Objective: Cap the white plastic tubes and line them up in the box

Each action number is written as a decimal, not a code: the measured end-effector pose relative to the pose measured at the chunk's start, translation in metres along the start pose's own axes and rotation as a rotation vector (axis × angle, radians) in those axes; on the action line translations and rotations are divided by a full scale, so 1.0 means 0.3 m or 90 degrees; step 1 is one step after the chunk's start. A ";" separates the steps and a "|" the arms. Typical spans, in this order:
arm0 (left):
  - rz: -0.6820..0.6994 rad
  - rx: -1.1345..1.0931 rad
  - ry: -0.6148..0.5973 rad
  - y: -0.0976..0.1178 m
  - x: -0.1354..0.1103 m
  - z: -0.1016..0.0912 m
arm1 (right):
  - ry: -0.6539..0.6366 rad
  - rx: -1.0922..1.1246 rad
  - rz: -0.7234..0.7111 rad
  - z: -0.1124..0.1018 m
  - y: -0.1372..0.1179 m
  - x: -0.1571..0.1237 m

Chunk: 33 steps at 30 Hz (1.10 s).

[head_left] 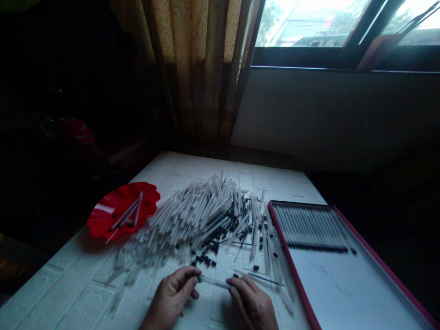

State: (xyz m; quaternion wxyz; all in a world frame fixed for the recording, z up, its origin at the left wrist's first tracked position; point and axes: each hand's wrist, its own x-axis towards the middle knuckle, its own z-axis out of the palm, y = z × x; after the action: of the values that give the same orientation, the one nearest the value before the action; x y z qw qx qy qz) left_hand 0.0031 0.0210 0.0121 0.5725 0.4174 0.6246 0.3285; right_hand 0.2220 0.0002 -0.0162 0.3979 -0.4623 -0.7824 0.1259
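Observation:
My left hand (173, 295) and my right hand (252, 302) are low at the table's near edge, each pinching one end of a clear plastic pen tube (213, 282) held level between them. Just beyond them lies a big heap of clear pen tubes (195, 215) mixed with several small black caps (209, 245). A thin dark refill (264, 278) lies on the table by my right hand.
A red scalloped plate (117, 208) at the left holds a few pens. A flat tray with a red rim (292, 270) at the right holds a row of finished pens (311, 229). The white brick-patterned table (79, 279) stands under a curtain (192, 68) and a window (343, 23).

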 end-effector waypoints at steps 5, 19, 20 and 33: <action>-0.008 0.022 0.004 -0.002 0.008 0.006 | 0.062 0.019 0.067 0.015 0.005 -0.027; 0.007 0.032 -0.002 -0.033 0.020 -0.003 | 0.007 0.047 0.063 -0.009 0.019 -0.030; 0.012 0.034 -0.003 -0.040 0.021 -0.004 | 0.004 0.064 0.085 -0.008 0.020 -0.035; 0.047 0.031 -0.009 -0.081 0.040 -0.007 | 0.032 0.098 0.108 -0.022 0.000 -0.018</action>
State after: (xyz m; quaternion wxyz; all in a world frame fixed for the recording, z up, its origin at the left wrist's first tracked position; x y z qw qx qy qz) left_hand -0.0026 0.0215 -0.0145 0.5540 0.4563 0.6128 0.3308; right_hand 0.2282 -0.0054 -0.0146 0.4394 -0.4982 -0.7183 0.2069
